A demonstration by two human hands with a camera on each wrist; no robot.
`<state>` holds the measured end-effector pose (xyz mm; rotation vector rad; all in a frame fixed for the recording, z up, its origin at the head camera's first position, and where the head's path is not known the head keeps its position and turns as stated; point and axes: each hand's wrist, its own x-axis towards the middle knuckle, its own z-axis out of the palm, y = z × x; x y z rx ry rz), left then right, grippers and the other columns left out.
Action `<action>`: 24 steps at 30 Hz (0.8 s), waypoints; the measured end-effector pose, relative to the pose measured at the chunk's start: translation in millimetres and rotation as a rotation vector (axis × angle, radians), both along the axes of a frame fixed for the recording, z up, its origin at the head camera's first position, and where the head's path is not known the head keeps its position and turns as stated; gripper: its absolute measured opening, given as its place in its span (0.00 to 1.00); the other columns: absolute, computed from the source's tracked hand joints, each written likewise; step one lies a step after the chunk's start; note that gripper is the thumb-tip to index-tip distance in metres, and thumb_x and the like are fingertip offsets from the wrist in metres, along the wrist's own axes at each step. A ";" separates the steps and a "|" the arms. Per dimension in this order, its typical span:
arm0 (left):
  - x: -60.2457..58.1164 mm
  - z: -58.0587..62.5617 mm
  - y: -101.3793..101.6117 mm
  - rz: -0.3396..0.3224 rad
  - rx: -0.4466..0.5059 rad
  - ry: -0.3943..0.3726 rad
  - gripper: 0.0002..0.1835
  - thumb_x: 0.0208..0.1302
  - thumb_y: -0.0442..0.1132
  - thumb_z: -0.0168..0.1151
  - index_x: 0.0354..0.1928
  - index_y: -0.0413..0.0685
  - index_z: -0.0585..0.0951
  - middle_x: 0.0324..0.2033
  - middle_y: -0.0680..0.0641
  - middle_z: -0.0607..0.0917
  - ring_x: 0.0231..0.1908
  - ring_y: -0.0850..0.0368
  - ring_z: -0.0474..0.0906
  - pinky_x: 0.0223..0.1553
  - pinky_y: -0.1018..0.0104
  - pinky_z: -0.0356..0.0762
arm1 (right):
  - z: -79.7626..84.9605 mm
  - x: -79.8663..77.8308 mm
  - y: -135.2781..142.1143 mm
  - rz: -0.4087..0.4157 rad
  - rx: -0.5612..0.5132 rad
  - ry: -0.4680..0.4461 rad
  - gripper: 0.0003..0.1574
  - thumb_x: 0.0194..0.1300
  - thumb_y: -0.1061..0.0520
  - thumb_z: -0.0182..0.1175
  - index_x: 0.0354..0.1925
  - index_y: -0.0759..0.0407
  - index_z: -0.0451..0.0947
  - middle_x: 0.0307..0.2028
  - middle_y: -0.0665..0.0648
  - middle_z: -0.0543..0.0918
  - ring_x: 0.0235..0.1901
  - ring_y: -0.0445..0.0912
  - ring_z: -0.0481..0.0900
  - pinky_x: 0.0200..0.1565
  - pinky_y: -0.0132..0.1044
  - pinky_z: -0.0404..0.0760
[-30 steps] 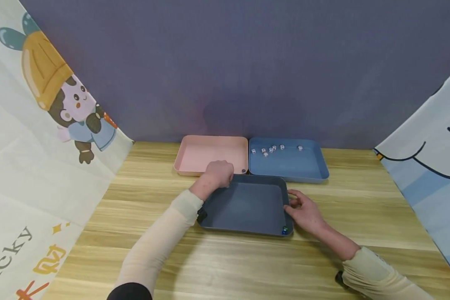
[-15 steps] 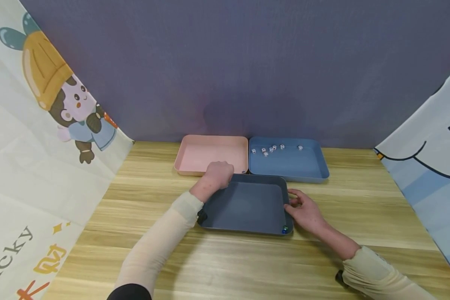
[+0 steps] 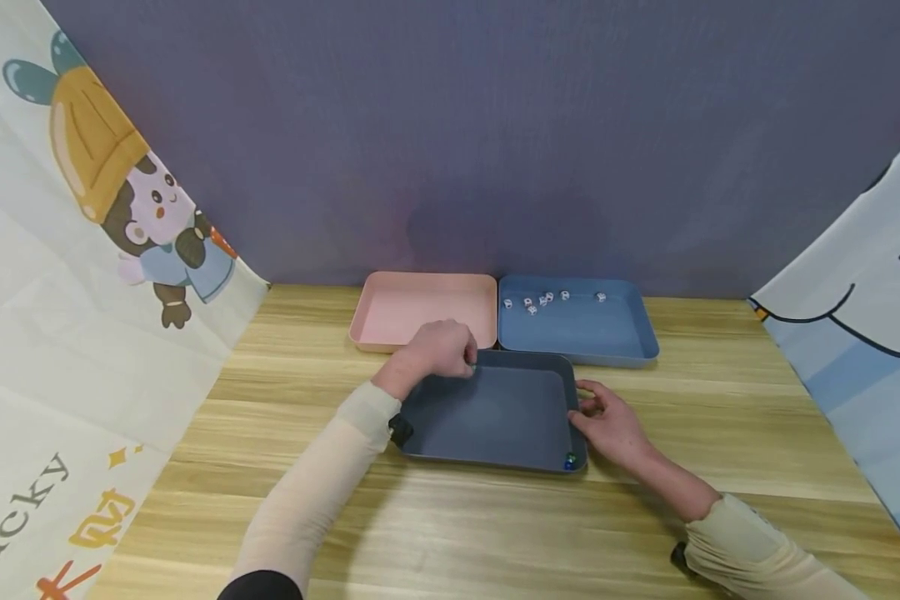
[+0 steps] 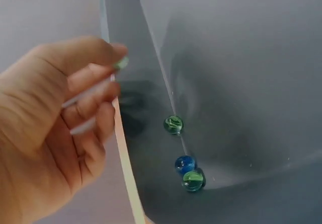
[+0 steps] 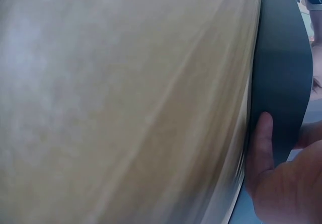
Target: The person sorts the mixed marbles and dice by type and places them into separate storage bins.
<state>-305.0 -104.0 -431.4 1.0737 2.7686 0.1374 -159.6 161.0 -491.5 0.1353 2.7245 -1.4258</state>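
Observation:
Over the far edge of the dark grey tray, my left hand pinches a green marble between thumb and forefinger, its other fingers curled. Below it in the left wrist view, a green marble, a blue marble and another green marble lie inside the grey tray along its side; in the head view my hand and forearm cover that part. My right hand holds the tray's right wall, fingers outside and thumb at the rim. A blue and a green marble sit in the near right corner.
Behind the grey tray stand a pink tray on the left and a blue tray on the right, side by side. Several white dice lie in the blue tray. A wall panel rises behind the wooden table.
My left hand has shifted slightly right and turned, with a marble now showing at its fingertips. A small dark marble at the pink tray's near right corner is no longer visible. My right hand stays put.

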 end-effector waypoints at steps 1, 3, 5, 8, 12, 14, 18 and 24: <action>-0.7 -0.2 -0.7 -0.014 0.042 -0.025 0.04 0.45 0.49 0.64 0.19 0.65 0.79 0.17 0.63 0.75 0.20 0.65 0.69 0.23 0.68 0.68 | 0.1 0.1 0.3 0.002 -0.005 -0.002 0.33 0.57 0.57 0.58 0.60 0.56 0.61 0.39 0.61 0.77 0.24 0.45 0.75 0.23 0.37 0.73; -2.3 -1.6 -2.4 -0.037 0.137 -0.086 0.03 0.45 0.49 0.65 0.22 0.65 0.80 0.19 0.63 0.77 0.22 0.66 0.71 0.25 0.69 0.69 | -0.1 0.1 0.7 0.002 -0.009 -0.005 0.33 0.57 0.57 0.58 0.60 0.56 0.61 0.38 0.61 0.77 0.23 0.45 0.75 0.23 0.38 0.73; -3.9 -3.9 -4.7 -0.057 0.252 -0.170 0.03 0.46 0.47 0.66 0.24 0.63 0.81 0.19 0.61 0.78 0.21 0.65 0.72 0.25 0.69 0.71 | -0.7 -0.2 1.0 0.001 -0.014 -0.005 0.33 0.57 0.57 0.58 0.60 0.56 0.61 0.38 0.61 0.77 0.23 0.45 0.76 0.22 0.38 0.74; -6.3 -7.4 -8.0 -0.076 0.440 -0.288 0.04 0.46 0.44 0.67 0.26 0.59 0.82 0.20 0.58 0.80 0.21 0.63 0.74 0.25 0.68 0.72 | -1.6 -0.9 1.8 0.004 -0.019 -0.001 0.33 0.57 0.57 0.58 0.60 0.57 0.61 0.38 0.61 0.77 0.22 0.45 0.76 0.23 0.38 0.74; -7.6 -10.1 -12.0 -0.090 0.654 -0.369 0.05 0.46 0.42 0.68 0.28 0.54 0.83 0.21 0.54 0.81 0.22 0.60 0.75 0.25 0.67 0.74 | -3.1 -1.6 2.2 0.003 -0.020 0.001 0.33 0.56 0.56 0.58 0.60 0.56 0.61 0.38 0.61 0.78 0.23 0.45 0.76 0.23 0.38 0.74; -6.9 -7.1 -14.2 -0.093 0.729 -0.396 0.06 0.47 0.41 0.68 0.30 0.51 0.84 0.23 0.52 0.81 0.24 0.57 0.75 0.26 0.65 0.74 | -3.1 -1.8 2.1 0.004 -0.018 0.005 0.33 0.56 0.56 0.58 0.60 0.57 0.61 0.38 0.61 0.78 0.24 0.45 0.76 0.24 0.38 0.73; -3.1 4.0 -19.1 -0.109 0.821 -0.447 0.08 0.50 0.35 0.65 0.33 0.41 0.83 0.25 0.45 0.81 0.25 0.50 0.75 0.27 0.61 0.74 | -2.7 -2.1 1.4 0.003 -0.022 0.003 0.33 0.57 0.57 0.59 0.59 0.57 0.62 0.38 0.61 0.78 0.24 0.45 0.76 0.24 0.38 0.73; -3.1 9.6 -21.4 -0.096 0.846 -0.448 0.10 0.50 0.34 0.65 0.35 0.36 0.82 0.26 0.44 0.81 0.26 0.46 0.74 0.28 0.62 0.74 | -1.7 -1.4 0.0 0.001 -0.008 0.001 0.33 0.57 0.57 0.59 0.59 0.57 0.62 0.38 0.61 0.78 0.25 0.44 0.76 0.25 0.37 0.73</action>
